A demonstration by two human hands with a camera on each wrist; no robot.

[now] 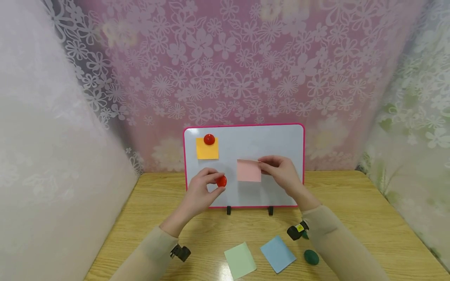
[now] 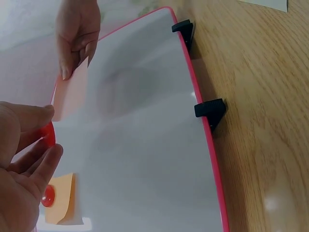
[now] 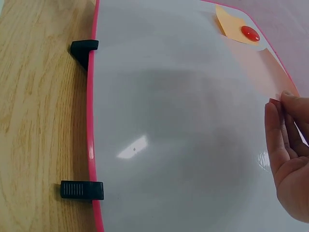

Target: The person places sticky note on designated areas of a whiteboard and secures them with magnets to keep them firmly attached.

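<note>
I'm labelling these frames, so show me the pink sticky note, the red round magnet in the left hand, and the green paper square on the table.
pink sticky note (image 1: 248, 171), head view, its middle.
red round magnet (image 1: 222, 181), head view, its exposed face.
green paper square (image 1: 240, 260), head view, its centre.

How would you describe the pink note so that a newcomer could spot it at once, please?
Find the pink-framed whiteboard standing on the wooden table. The pink note sits at its middle, pinched by the right hand. Unlike the orange note, it carries no red magnet.
</note>
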